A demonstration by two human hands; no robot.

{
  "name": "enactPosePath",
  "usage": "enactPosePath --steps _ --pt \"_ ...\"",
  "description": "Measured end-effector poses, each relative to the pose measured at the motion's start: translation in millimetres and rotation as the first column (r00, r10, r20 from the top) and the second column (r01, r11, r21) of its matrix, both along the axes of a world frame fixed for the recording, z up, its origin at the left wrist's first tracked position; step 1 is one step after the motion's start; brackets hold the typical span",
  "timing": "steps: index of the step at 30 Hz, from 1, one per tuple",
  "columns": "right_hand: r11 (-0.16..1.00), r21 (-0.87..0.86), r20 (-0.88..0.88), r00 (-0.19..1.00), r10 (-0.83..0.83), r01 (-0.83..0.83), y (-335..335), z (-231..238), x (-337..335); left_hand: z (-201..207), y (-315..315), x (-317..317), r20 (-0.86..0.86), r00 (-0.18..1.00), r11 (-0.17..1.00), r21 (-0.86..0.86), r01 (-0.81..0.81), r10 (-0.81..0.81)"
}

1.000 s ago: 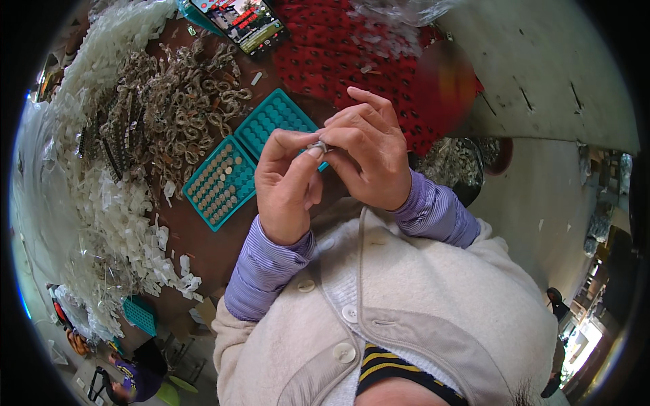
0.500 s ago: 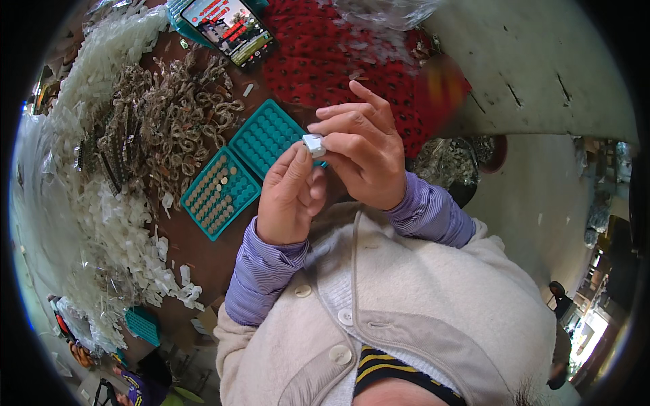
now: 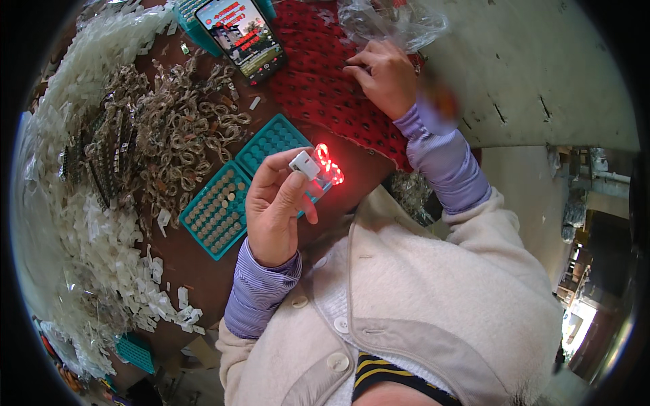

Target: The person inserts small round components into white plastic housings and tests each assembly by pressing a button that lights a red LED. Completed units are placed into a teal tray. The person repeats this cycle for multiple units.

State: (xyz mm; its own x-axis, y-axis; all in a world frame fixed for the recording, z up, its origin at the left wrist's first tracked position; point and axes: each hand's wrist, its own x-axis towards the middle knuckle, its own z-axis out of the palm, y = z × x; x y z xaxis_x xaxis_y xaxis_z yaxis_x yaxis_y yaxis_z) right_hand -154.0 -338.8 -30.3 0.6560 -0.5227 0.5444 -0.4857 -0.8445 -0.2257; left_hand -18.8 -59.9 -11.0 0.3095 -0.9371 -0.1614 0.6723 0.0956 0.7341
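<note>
Brown tabletop (image 3: 177,245): smooth, matt, running below and to the left of the left hand (image 3: 274,213).
White case (image 3: 302,164): small, hard-looking block at the left hand's fingertips; longer side appears to slope down to the right, away from the palm.
Red-lit strand (image 3: 332,166): bunched glowing loops, just right of the left fingertips, well short of the right hand (image 3: 389,80).
Left hand grip: the nearer hand; thumb and forefinger closed on the white case, other fingers loosely curled.
Right hand posture: well apart, beyond and to the right of the case; fingers half curled, thumb near forefinger; cannot tell whether anything is held.
Red cloth (image 3: 318,95): soft, dark-spotted, under the right hand.
Clear bag (image 3: 406,24): crinkled film, just beyond the right hand.
Teal tray pair (image 3: 274,139): pocketed plastic, left of and partly behind the left hand; round discs (image 3: 215,211) in rows.
Coiled strands (image 3: 179,128): wiry, tangled, farther left of both hands.
</note>
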Motion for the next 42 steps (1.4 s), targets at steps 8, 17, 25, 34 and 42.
enactPosePath --steps 8,17,25,34,42 --pt "0.931 0.365 0.186 0.981 -0.061 -0.011 12 5 -20 2 -2 -3 0.113 0.994 0.999 0.044 0.006 -0.011" --pt "0.963 0.261 0.268 0.963 -0.003 -0.070 40 -6 -79 10 -6 -33 0.070 0.988 0.987 0.086 0.132 -0.138" --pt "0.667 0.591 0.643 0.764 -0.052 -0.453 87 20 -79 22 -27 -45 0.145 0.973 0.981 0.087 0.171 -0.182" --pt "0.522 0.699 0.633 0.762 -0.136 -0.488 122 35 -79 18 -57 -65 0.363 0.925 0.993 0.001 0.120 -0.112" --pt "0.787 0.433 0.497 0.845 0.199 -0.440 100 36 -107 24 -62 -76 0.600 0.770 0.976 0.143 0.165 -0.218"
